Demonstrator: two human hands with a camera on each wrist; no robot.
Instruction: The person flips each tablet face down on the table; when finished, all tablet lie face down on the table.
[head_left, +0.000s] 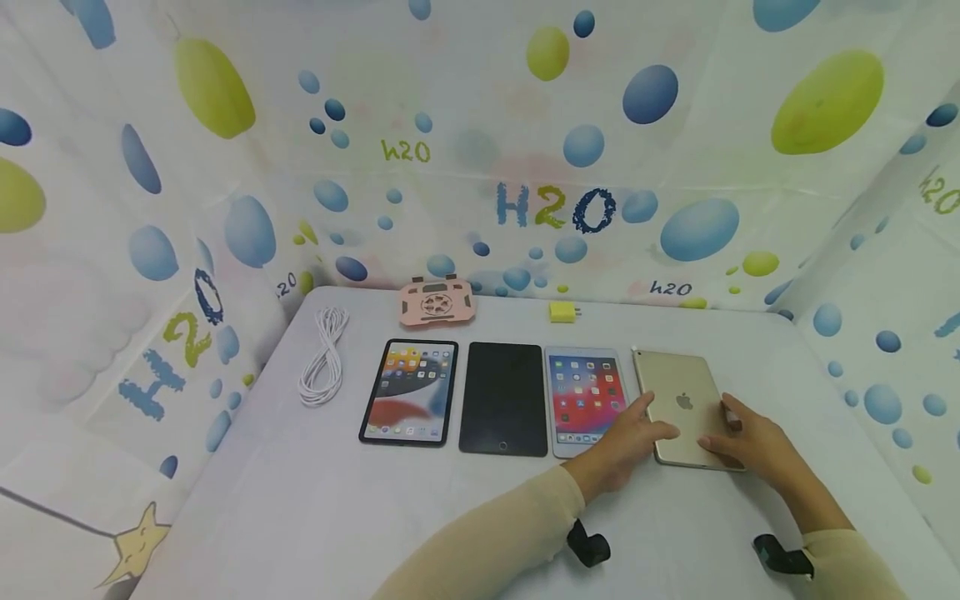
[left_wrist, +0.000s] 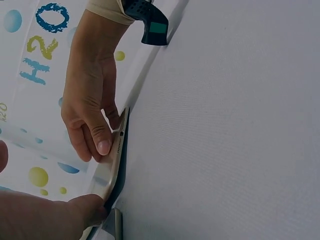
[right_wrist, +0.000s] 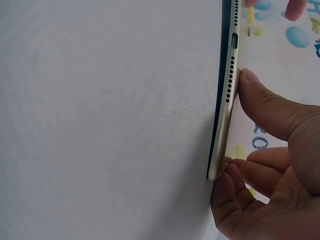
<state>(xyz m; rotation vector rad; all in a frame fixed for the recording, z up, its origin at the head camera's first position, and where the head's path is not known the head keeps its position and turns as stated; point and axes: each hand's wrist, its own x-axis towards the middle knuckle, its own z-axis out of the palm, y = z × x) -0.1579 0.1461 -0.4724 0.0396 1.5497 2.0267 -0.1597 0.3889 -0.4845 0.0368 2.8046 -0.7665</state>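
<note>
A gold tablet [head_left: 682, 379] lies back side up on the white table, its apple logo facing upward. At its left edge, my left hand [head_left: 618, 446] grips it with the thumb on the back and the fingers along the side. Opposite, my right hand [head_left: 757, 442] pinches the right edge, thumb on the back. In the right wrist view the right hand [right_wrist: 290, 145] has fingers curled at the tablet's [right_wrist: 227, 95] corner. From the left wrist view, the tablet's [left_wrist: 117, 160] port edge looks slightly tilted off the table; its screen side is hidden.
Left of the gold tablet lie a white-framed tablet [head_left: 585, 392] with a lit screen, a dark-screened black tablet [head_left: 502, 400] and another lit tablet [head_left: 411, 392]. Around them are a coiled white cable [head_left: 325, 358], a pink slotted plastic device [head_left: 437, 302] and a yellow plug charger [head_left: 562, 312].
</note>
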